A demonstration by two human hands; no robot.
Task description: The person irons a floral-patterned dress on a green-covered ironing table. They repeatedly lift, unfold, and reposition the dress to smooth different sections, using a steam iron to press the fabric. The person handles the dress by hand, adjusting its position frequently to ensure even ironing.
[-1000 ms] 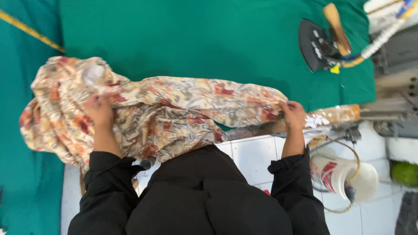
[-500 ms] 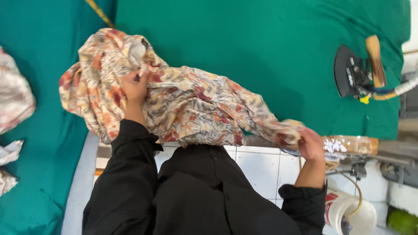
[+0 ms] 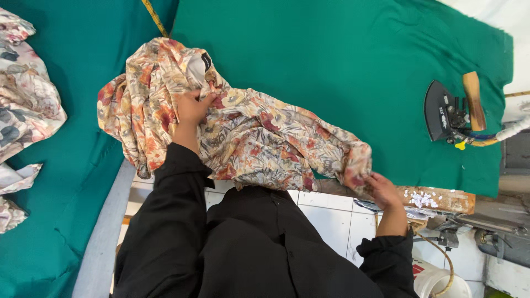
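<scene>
A floral garment (image 3: 248,132) in cream, orange and grey lies bunched across the near edge of a green padded ironing table (image 3: 331,60). My left hand (image 3: 192,107) grips the fabric near its collar end, at the left. My right hand (image 3: 381,190) pinches the garment's other end at the table's front edge. Both arms wear black sleeves.
A black iron (image 3: 444,116) with a wooden handle rests at the table's right side, with a hose leading off right. More floral cloth (image 3: 25,110) is piled on a second green surface at the left. A white bucket (image 3: 436,278) stands on the tiled floor below.
The view has swung right and the garment has shifted left across the table. My left hand has moved toward the collar; my right hand has dropped to the front edge.
</scene>
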